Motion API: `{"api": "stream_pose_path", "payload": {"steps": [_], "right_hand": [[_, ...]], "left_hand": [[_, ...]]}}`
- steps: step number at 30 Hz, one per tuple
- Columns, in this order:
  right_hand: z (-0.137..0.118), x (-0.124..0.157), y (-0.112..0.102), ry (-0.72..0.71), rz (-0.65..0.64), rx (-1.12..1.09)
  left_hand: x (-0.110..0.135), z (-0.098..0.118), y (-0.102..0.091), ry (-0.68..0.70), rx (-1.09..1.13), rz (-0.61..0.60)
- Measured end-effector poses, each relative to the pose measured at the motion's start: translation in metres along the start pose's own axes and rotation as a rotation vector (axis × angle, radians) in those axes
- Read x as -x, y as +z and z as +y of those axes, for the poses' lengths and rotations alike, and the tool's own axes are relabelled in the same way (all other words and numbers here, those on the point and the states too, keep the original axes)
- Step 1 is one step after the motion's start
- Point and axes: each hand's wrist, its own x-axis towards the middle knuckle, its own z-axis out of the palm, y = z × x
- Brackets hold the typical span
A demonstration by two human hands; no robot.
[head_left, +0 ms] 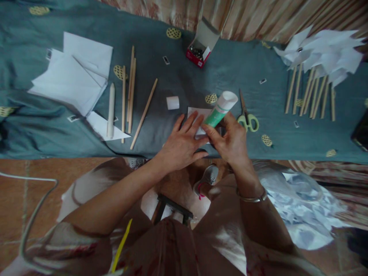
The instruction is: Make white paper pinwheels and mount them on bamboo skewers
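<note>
My left hand [182, 142] lies flat with fingers stretched out on a small white paper square [198, 114] on the teal cloth. My right hand [230, 140] is closed round a green and white glue stick [220, 109], tilted with its lower end down at the paper beside my left fingers. The stick's white cap [173, 102] stands just left of the paper. Green-handled scissors [247, 117] lie right of the glue stick.
A stack of white paper sheets [71, 74] and several loose wooden sticks [130, 92] lie at the left. A small red box [199, 50] stands open at the back. Finished paper pinwheels on sticks [319, 69] lie at the right. A dark phone [361, 132] is at the far right edge.
</note>
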Motion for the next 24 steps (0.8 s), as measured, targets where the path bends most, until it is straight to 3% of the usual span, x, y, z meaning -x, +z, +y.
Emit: {"api": "stream_pose_path", "payload": {"steps": [24], "right_hand": [[0.0097,-0.0015,-0.0006,0.037,0.066,-0.061]], "left_hand": [[0.0002,-0.0004,0.0021,0.008,0.013,0.025]]}}
